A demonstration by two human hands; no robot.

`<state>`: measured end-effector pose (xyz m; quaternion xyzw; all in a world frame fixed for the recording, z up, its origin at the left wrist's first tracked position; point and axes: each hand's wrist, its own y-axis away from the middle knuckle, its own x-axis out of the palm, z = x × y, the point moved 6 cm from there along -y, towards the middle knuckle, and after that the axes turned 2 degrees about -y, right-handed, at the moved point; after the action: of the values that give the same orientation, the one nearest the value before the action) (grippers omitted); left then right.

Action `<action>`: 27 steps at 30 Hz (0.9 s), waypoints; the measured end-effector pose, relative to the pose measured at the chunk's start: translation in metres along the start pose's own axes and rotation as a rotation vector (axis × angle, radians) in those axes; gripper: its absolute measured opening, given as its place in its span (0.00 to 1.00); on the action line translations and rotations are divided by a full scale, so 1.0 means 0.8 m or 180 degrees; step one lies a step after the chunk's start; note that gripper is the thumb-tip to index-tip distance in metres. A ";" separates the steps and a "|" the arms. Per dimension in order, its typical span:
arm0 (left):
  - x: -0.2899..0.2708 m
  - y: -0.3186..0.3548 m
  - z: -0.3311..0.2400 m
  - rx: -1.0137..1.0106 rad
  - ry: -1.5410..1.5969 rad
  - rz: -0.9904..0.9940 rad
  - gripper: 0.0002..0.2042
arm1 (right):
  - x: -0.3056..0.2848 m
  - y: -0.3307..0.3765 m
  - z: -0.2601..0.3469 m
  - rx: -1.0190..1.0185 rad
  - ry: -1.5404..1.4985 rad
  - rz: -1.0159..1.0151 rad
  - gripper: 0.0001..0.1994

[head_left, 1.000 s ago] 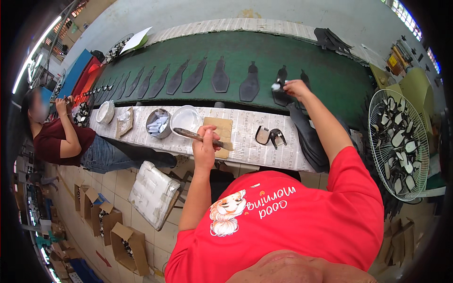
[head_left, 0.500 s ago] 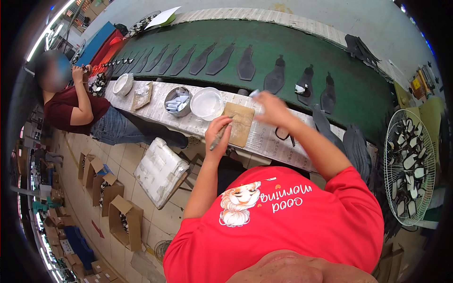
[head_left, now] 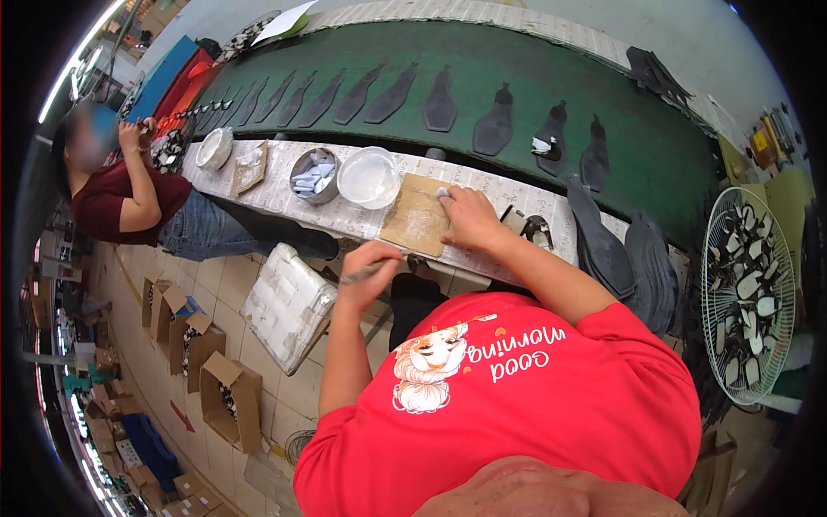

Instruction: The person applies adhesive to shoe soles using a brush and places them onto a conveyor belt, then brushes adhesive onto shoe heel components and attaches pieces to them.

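Note:
My left hand (head_left: 369,267) is shut on a thin brush (head_left: 358,274), held just below the near edge of the paper-covered bench (head_left: 284,196). My right hand (head_left: 469,217) rests on a brown cardboard pad (head_left: 417,214) on the bench, its fingertips pressing a small pale piece (head_left: 442,193) at the pad's top right corner. A white round bowl (head_left: 369,177) stands left of the pad, and a metal tin (head_left: 313,175) with pale scraps stands beside the bowl.
A green conveyor belt (head_left: 482,69) behind the bench carries several dark shoe soles (head_left: 494,129). A person in a maroon shirt (head_left: 121,202) sits at the left. A round wire rack (head_left: 748,293) with small pieces stands at the right. Cardboard boxes (head_left: 228,396) sit on the floor.
My right hand came back from the conveyor to the cardboard pad with a small pale piece. My left hand drew the brush off the pad toward me.

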<state>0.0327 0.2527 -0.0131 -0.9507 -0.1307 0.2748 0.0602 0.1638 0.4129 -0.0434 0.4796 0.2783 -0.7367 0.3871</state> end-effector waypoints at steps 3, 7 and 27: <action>-0.010 0.005 0.011 -0.0537 0.1431 -0.0497 0.06 | -0.013 0.008 -0.013 -0.0001 -0.0452 -0.0301 0.33; -0.012 0.008 0.013 -0.0596 0.1768 -0.0803 0.10 | -0.089 0.060 -0.038 -0.0049 -0.1110 -0.1361 0.33; -0.055 -0.113 0.010 -0.0302 -0.0007 -0.1871 0.09 | -0.157 0.212 -0.174 0.1711 -0.0390 -0.1752 0.25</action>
<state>-0.0273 0.3271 0.0192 -0.8735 -0.4132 0.2402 0.0926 0.4039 0.4672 0.0124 0.4265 0.1699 -0.8869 0.0514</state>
